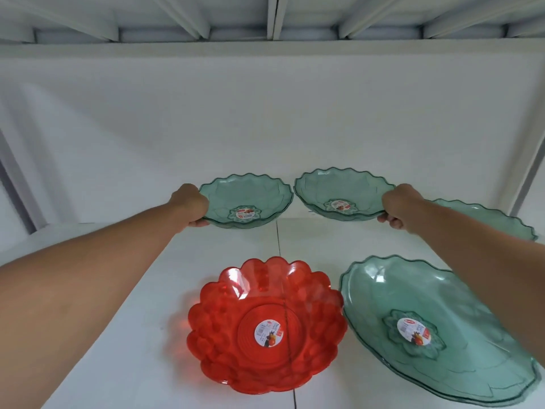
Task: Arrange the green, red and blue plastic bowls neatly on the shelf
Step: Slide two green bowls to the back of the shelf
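While the left hand gripped one green bowl and the right hand another at the shelf's back, placing seemed underway; next, the red bowl likely needed aligning.

White back wall, ribbed underside above

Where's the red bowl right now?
In the head view the red bowl sits at the front of the white shelf, near centre, just left of the large green bowl and nearer the camera than both hand-held green bowls.
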Demonstrator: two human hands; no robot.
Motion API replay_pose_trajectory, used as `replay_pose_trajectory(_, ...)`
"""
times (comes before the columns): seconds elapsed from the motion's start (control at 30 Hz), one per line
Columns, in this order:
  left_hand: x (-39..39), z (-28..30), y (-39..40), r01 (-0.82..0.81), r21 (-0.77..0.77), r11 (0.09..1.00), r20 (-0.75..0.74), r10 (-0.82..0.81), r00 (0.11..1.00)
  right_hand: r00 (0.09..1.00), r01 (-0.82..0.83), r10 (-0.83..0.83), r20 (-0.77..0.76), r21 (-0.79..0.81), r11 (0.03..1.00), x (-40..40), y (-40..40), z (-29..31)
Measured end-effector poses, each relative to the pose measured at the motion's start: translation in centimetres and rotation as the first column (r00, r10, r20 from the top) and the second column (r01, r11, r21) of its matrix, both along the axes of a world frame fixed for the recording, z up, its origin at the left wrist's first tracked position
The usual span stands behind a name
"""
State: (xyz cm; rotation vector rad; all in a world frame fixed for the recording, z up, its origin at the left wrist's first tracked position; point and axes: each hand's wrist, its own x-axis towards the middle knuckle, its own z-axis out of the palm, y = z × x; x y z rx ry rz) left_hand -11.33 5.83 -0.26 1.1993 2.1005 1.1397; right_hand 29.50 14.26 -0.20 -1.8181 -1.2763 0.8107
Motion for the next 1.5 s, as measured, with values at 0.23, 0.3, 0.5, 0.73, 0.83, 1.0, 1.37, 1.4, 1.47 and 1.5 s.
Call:
replay_pose_trajectory(0.23, -5.4, 1.0, -6.5, -0.168, -0.022, 0.986, 0.007, 0.168, 0.986, 0.981, -0.19, 0.189, -0.048, -0.017, 0.982, -6.1, 0.1, -0.3)
replay_pose_trajectory(0.3, -6.9, 0.8, -8.6, -0.221, -0.034, 0.975, -0.002, 0.222, 0.975, 0.97, -0.237, 0.236, -0.061, -0.014, 0.971, -8.3, 0.2, -0.3)
replay_pose_trajectory(0.5, -11.8, 0.2, -13.9, -0.291, -0.046, 0.956, -0.001, 0.291, 0.957, 0.94, -0.328, 0.321, -0.114, -0.039, 0.944, -15.8, -2.2, -1.1)
replay_pose_trajectory(0.73, -19.8, -1.5, -15.3, -0.307, -0.024, 0.952, 0.024, 0.307, 0.951, 0.934, -0.346, 0.336, -0.123, -0.071, 0.936, -23.6, -5.7, -1.4)
replay_pose_trajectory(0.83, -23.7, -2.2, -14.9, -0.276, -0.014, 0.961, 0.03, 0.277, 0.961, 0.949, -0.303, 0.295, -0.111, -0.058, 0.951, -27.2, -6.9, -1.8)
replay_pose_trajectory(1.0, -29.3, -2.6, -13.3, -0.222, -0.012, 0.975, 0.048, 0.222, 0.974, 0.974, -0.187, 0.178, -0.14, -0.051, 0.981, -32.5, -8.1, -2.2)
replay_pose_trajectory(1.37, -34.3, -2.5, -11.9, -0.201, -0.049, 0.978, 0.025, 0.203, 0.979, 0.979, -0.054, 0.022, -0.201, -0.152, 0.987, -36.3, -8.0, -2.7)
replay_pose_trajectory(1.4, -34.5, -2.9, -11.8, -0.211, -0.061, 0.976, 0.041, 0.214, 0.976, 0.977, -0.045, 0.007, -0.214, -0.173, 0.984, -36.3, -7.9, -2.9)
replay_pose_trajectory(1.47, -34.7, -3.7, -11.4, -0.224, -0.07, 0.972, 0.072, 0.229, 0.971, 0.978, -0.032, -0.009, -0.209, -0.192, 0.981, -36.6, -7.6, -3.3)
replay_pose_trajectory(1.5, -34.9, -4.1, -11.1, -0.229, -0.07, 0.971, 0.082, 0.234, 0.969, 0.981, -0.032, -0.007, -0.193, -0.195, 0.98, -36.8, -7.4, -3.7)
